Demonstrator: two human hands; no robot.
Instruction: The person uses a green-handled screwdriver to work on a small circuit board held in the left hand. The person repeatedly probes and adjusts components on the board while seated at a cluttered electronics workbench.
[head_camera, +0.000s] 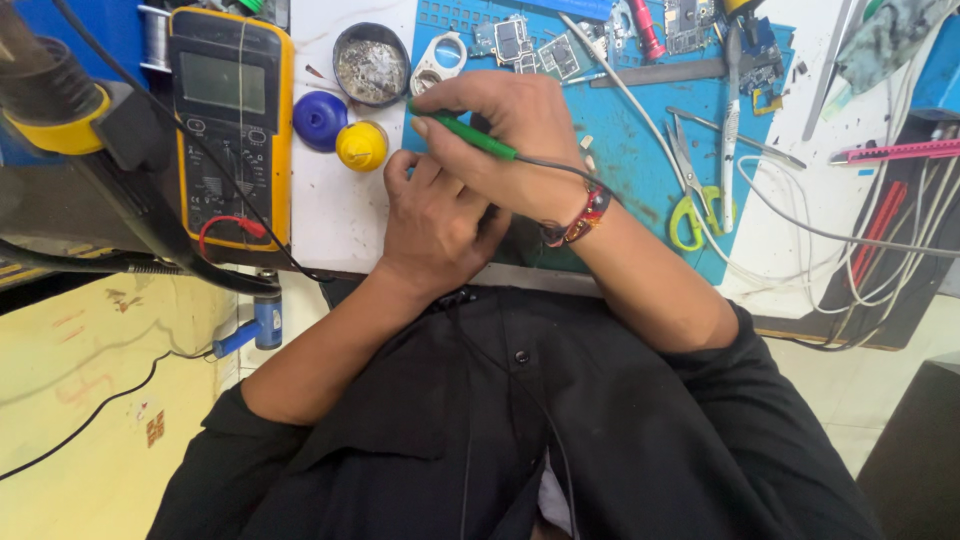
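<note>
gripping a green-handled soldering iron (465, 133), the right hand (520, 130) has its fingers closed round it above the blue mat (630, 170). the left hand (435, 215) curls beneath, its grasp hidden. the hot tip might slip and burn fingers, being so near. a yellow meter (232, 125), scissors (690, 190) and white cables (850, 240) crowd the bench.

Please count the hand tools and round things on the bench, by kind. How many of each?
Green-handled tool in the right hand, beside the left hand: 1
Scissors: 1
Multimeter: 1
Round tin: 1
Blue dome: 1
Yellow ball: 1
Total: 6
</note>
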